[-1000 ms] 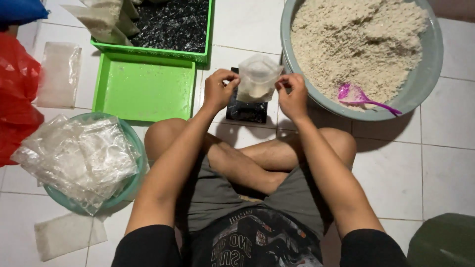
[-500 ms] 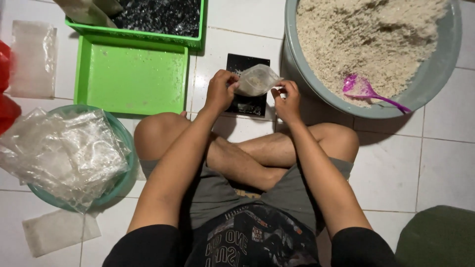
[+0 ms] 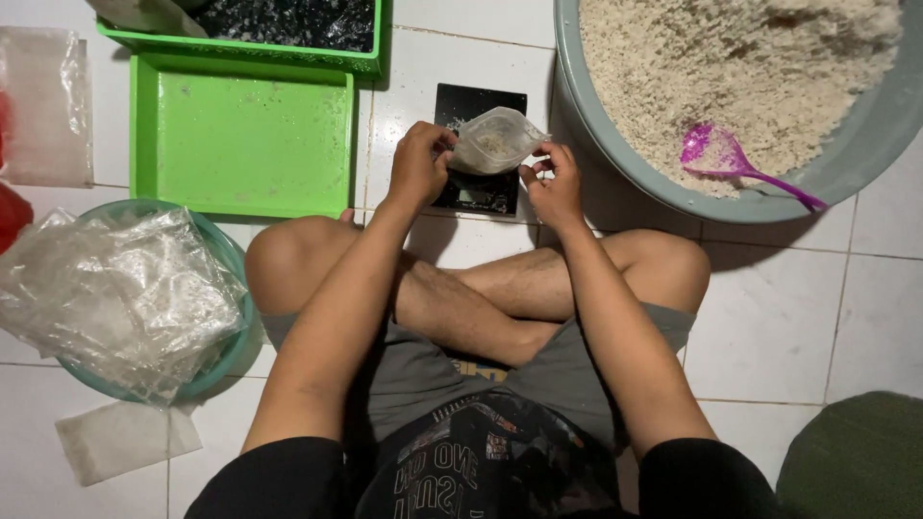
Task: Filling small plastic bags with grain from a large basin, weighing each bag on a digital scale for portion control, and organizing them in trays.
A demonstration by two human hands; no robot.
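- I see a small clear plastic bag [image 3: 497, 141] with a little pale grain in it, held up between both hands, just above a black scale [image 3: 478, 149] on the white tiled floor [image 3: 769, 317].
- My left hand [image 3: 419, 163] is closed on the bag's left edge, fingers curled and pinching the plastic.
- My right hand [image 3: 551, 181] pinches the bag's right edge between thumb and fingertips; the other fingers are loosely bent.
- The bag hangs tilted, its mouth toward the left hand.
- To the right, near the scale, stands a large grey basin [image 3: 615, 173] heaped with pale grain; a purple scoop [image 3: 723, 156] lies in it, its handle resting on the rim.
- To the left of the scale lies a green tray [image 3: 240, 144], and beyond it a second green tray [image 3: 288, 60] holding something dark.
- Lower left, a teal bowl [image 3: 236, 327] is piled with empty clear bags [image 3: 115, 293].
- A flat bag [image 3: 125, 437] lies on the floor below the bowl.
- My crossed legs [image 3: 481, 298] sit beneath the hands.
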